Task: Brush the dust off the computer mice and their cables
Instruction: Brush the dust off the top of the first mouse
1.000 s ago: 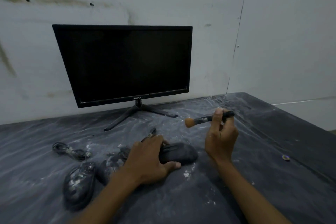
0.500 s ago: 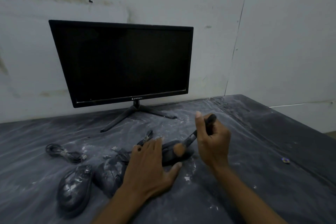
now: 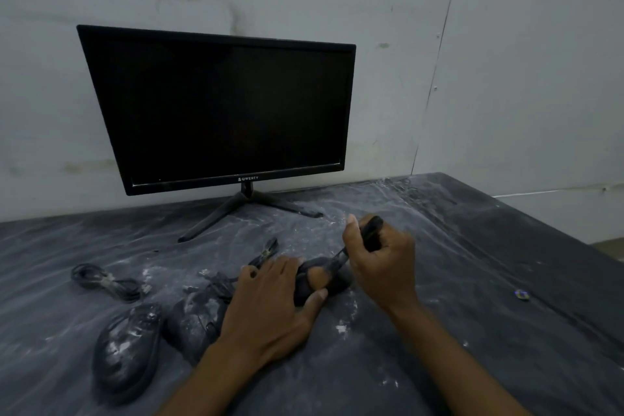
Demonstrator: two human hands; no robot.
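Black plastic sheeting, streaked with white dust, covers the table [image 3: 472,331], and three dark computer mice lie on it in a loose row in front of the person. The right hand [image 3: 383,267] has its grip wrapped tight around the dark handle of a brush [image 3: 351,252], thumb raised along the shaft, with the tan bristle head pressed down onto the top of the rightmost mouse [image 3: 334,275]. The left hand [image 3: 270,311] lies flat over that mouse's near and left side, fingers spread and the thumb hooked against its front edge; this grip is loose and open rather than clamped, steadying the mouse against the table. Just left of that hand sits the middle mouse [image 3: 194,317], partly hidden by the wrist, and beside it the left mouse [image 3: 126,349], both flecked with white powder. A coiled cable [image 3: 104,282] rests farther left, apart from the mice, and another bundled cable [image 3: 265,252] lies just beyond the left fingertips. Behind everything stands a black monitor [image 3: 219,108] on a splayed stand, screen dark, close to the stained pale wall [image 3: 506,61]. A small round object [image 3: 521,294] lies alone on the table well to the right.
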